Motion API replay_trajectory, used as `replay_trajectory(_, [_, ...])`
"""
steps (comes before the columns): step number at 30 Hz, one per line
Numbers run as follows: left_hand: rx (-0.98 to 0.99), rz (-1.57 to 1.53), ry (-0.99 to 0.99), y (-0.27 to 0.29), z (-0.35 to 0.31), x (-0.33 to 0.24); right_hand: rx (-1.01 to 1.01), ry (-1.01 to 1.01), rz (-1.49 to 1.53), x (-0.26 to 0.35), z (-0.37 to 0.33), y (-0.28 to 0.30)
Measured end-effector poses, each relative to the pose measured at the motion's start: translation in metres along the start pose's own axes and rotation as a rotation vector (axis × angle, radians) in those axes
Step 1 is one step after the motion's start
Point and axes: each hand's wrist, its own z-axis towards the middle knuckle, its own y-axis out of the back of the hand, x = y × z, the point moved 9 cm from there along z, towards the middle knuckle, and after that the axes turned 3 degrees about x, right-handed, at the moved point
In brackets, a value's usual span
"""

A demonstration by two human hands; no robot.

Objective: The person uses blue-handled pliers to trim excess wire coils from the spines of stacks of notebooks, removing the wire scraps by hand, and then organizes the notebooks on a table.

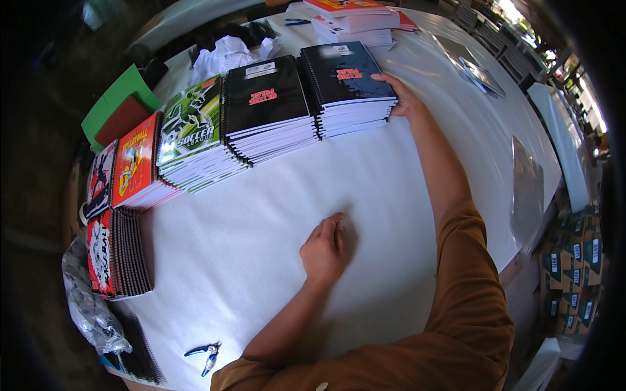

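Observation:
At the back of the table my right hand [399,94] grips the right edge of the rightmost stack of black spiral notebooks [342,72], thumb on the top cover and fingers along the page edges. My left hand [324,251] rests on the white table covering with its fingers curled in, and nothing shows in it. Left of the gripped stack stands another stack of black spiral notebooks [266,94]. Beyond that come green soccer notebooks [192,120], orange volleyball notebooks [135,163] and a dark-covered notebook [100,179]. Red baseball notebooks [101,254] are stacked nearer, at the left edge.
Blue-handled pliers [210,355] lie near the front left, by clear plastic wrap [91,306] and black spiral coils [140,345]. Crumpled white paper [225,55] and more stacked books [355,23] are behind. Green sheets [124,98] stand at left; patterned boxes [574,274] sit off the table's right.

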Motion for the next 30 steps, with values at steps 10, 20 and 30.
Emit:
replay_trajectory(10, [-0.049, 0.004, -0.100, 0.006, 0.001, -0.005, -0.061, -0.080, -0.194, 0.005, 0.006, 0.006])
replay_trajectory(20, [-0.052, -0.060, -0.081, 0.008, 0.004, 0.002, -0.022, -0.097, -0.243, 0.010, -0.002, 0.027])
replay_trajectory(30, [-0.058, -0.021, -0.071, 0.010, 0.001, 0.002, -0.007, -0.165, -0.424, 0.016, 0.000, -0.005])
